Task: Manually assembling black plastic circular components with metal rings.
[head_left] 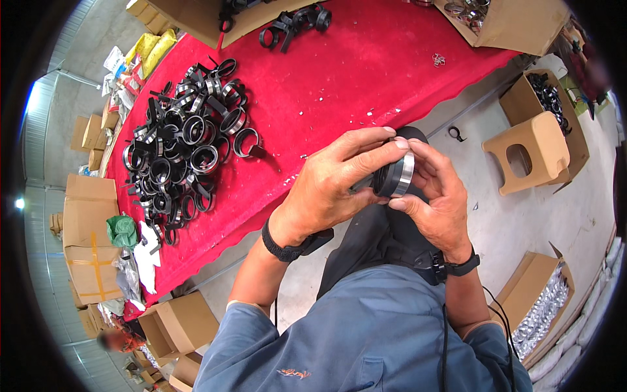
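Between my hands is a black plastic ring with a shiny metal band [403, 175] around it. My left hand [326, 179] grips its left side, with fingers over the top and the thumb at the lower edge. From the right, my right hand [444, 202] has its thumb on the band's lower edge and its fingers curled about the far side. A heap of similar black rings with metal bands [175, 153] lies to the left on a red cloth-covered table [346, 72]. Part of the held ring's far side is hidden by my fingers.
At the table's far edge are a few more black rings [294, 27] and open cartons [516, 29]. On the right, a brown plastic stool [542, 147] stands beside a box of black parts [547, 98]. A carton of shiny metal pieces [542, 307] sits at lower right.
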`<action>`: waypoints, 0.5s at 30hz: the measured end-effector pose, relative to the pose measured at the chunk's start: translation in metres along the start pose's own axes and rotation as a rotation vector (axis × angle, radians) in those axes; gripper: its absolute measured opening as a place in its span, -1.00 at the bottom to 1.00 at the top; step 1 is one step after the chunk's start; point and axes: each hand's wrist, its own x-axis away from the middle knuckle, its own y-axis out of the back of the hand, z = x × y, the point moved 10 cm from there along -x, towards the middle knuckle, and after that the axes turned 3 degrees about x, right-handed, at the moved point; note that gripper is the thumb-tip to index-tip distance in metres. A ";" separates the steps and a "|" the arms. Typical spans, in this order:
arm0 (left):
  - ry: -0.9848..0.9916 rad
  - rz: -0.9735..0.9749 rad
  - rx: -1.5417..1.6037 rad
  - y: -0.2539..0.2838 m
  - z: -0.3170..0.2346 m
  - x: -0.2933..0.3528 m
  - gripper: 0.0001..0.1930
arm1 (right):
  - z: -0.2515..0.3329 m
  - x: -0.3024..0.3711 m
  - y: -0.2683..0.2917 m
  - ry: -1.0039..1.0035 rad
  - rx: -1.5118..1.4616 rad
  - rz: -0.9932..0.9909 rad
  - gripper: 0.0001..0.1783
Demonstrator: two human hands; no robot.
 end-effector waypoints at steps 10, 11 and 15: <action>0.075 0.088 0.148 -0.010 0.011 0.009 -0.06 | -0.006 0.009 0.001 -0.100 0.082 -0.093 -0.18; 0.071 0.093 0.150 -0.009 0.010 0.012 -0.06 | -0.006 0.007 0.005 -0.097 -0.003 -0.102 -0.26; 0.096 0.200 0.281 -0.022 0.008 0.020 -0.05 | -0.001 -0.006 0.018 0.002 0.089 -0.213 -0.50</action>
